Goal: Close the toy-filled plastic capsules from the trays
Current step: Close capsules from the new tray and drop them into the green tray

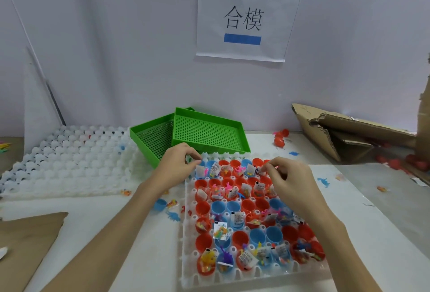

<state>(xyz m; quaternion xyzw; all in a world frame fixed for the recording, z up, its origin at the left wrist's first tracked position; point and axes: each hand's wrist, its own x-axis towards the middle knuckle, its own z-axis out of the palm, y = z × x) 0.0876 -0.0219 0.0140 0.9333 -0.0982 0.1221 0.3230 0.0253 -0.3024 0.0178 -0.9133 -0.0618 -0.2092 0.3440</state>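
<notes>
Both the left hand (180, 163) and right hand (287, 175) pinch toy packets (260, 171) in the tray's (193, 266) far row, so protruding packets may jam the capsules (202, 208) from shutting.

The capsules (235, 208) sit in a tray (186, 240) at front centre; stacked baskets (204, 133) lie behind it, empty trays (65, 161) to its left, and cardboard (353, 133), perhaps a box, right.

cardboard box (363, 133): cut by right edge | brown board (25, 240): cut bottom-left
</notes>
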